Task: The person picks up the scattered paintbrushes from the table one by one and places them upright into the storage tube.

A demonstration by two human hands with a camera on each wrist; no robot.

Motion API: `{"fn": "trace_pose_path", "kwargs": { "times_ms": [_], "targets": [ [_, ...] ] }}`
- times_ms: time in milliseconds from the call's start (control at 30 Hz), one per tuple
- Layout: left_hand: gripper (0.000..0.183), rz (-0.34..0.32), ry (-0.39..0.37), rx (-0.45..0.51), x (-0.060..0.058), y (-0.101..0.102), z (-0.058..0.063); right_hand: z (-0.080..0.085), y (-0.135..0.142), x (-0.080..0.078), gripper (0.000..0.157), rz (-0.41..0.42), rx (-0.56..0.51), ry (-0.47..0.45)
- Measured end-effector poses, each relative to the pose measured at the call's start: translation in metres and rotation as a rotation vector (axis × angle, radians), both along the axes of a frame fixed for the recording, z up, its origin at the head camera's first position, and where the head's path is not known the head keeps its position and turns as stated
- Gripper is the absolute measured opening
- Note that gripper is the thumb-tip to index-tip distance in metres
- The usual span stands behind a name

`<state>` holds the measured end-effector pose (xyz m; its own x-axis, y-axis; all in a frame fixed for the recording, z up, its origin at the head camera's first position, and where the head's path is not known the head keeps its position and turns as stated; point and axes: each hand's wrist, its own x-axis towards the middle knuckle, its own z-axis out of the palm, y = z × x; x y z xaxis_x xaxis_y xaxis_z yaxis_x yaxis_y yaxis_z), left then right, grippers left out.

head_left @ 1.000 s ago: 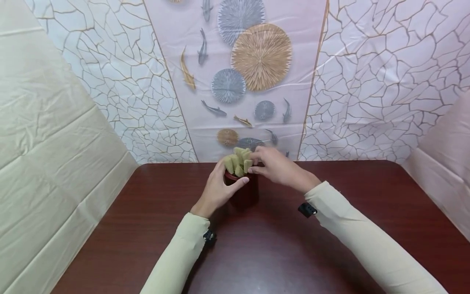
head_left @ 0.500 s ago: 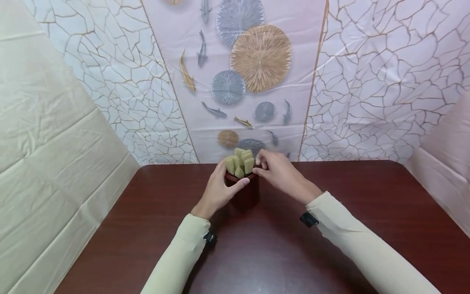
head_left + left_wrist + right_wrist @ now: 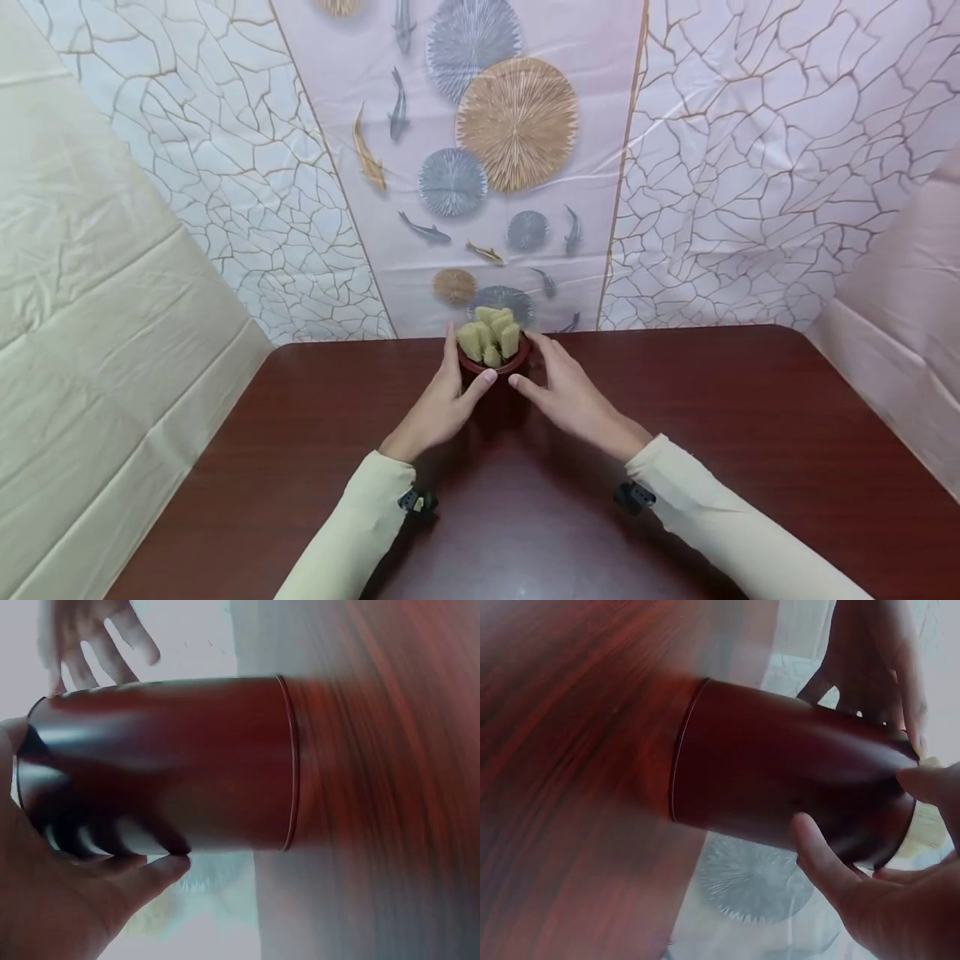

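A dark red cylindrical pot stands upright near the table's back edge. Blunt, pale yellow-green upright pieces, like a potted succulent, rise above its rim. My left hand grips the upper left side of the pot, its thumb at the front by the rim. On the opposite side, my right hand holds the upper part, with thumb in front and fingers reaching behind. The pot's smooth wall fills much of the left wrist view. In the right wrist view, fingertips lie against the pot.
The dark reddish-brown wooden table extends to both sides and toward me. Behind it hangs a patterned backdrop with fish and round shapes. Plain pale cloth lines the left side. Each sleeve has a small black wrist camera.
My right hand has left the yellow-green pieces and lowered onto the pot's right side. My left hand has stayed at the pot's left side. The pot stands in about the same place.
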<state>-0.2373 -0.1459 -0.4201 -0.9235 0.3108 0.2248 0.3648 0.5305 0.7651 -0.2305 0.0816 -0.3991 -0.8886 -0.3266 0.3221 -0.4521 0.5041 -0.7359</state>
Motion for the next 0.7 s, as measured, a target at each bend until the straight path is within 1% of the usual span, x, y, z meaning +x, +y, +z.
{"fn": "trace_pose_path", "kwargs": {
  "times_ms": [67, 100, 167, 300, 333, 433, 500, 567, 633, 700],
  "targets": [
    [0.096, -0.009, 0.000, 0.030, -0.001, 0.004, 0.000, -0.003, 0.004, -0.001, 0.072, -0.029, -0.025, -0.007],
    [0.092, -0.014, 0.001, 0.051, -0.002, 0.006, 0.001, -0.005, 0.007, -0.002, 0.071, -0.043, -0.040, -0.014],
    [0.082, -0.022, 0.025, 0.092, -0.005, 0.011, 0.000, -0.007, 0.013, -0.005, 0.069, -0.065, -0.063, -0.022],
    [0.070, -0.024, 0.039, 0.187, -0.011, 0.023, -0.002, -0.009, 0.024, -0.009, 0.065, -0.119, -0.073, -0.021],
    [0.070, -0.021, 0.034, 0.208, -0.012, 0.026, -0.004, -0.009, 0.026, -0.010, 0.065, -0.131, -0.073, -0.018],
    [0.074, -0.033, -0.013, 0.259, -0.015, 0.033, -0.007, -0.011, 0.028, -0.011, 0.062, -0.152, -0.089, -0.001],
    [0.078, -0.040, -0.043, 0.257, -0.016, 0.034, -0.008, -0.012, 0.027, -0.012, 0.061, -0.158, -0.103, 0.009],
    [0.081, -0.045, -0.061, 0.233, -0.016, 0.033, -0.007, -0.014, 0.028, -0.013, 0.060, -0.161, -0.116, 0.011],
    [0.080, -0.024, -0.044, 0.170, -0.016, 0.029, -0.006, -0.015, 0.030, -0.013, 0.060, -0.159, -0.130, 0.007],
    [0.077, 0.011, 0.000, 0.094, -0.014, 0.023, -0.003, -0.015, 0.036, -0.014, 0.061, -0.171, -0.109, 0.013]
  ]
}}
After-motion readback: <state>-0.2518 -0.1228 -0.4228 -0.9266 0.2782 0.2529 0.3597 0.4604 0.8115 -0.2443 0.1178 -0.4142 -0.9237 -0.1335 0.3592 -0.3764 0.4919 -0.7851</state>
